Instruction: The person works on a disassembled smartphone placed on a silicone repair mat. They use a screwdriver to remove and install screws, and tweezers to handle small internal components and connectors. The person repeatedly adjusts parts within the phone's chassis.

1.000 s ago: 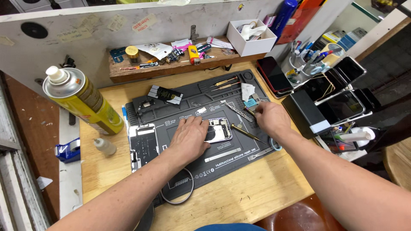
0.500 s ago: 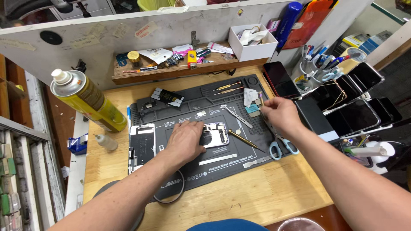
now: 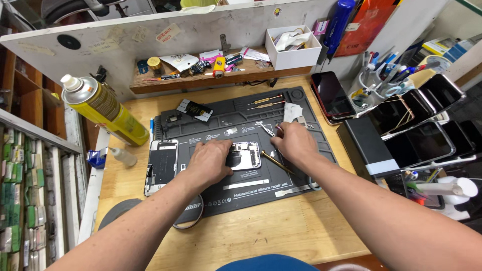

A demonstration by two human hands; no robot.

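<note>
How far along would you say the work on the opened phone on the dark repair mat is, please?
Done: the opened phone body lies with its insides exposed, and its detached screen panel sits apart at the dark silicone repair mat's left edge. In hand: the left hand steadies the phone while the right hand reaches among small tools near the metal tweezers. Left: the phone is not yet closed up.

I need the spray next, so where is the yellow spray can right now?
In the head view, the yellow spray can lies tilted at the bench's left rear, just left of the dark repair mat, behind the small white bottle.
</note>
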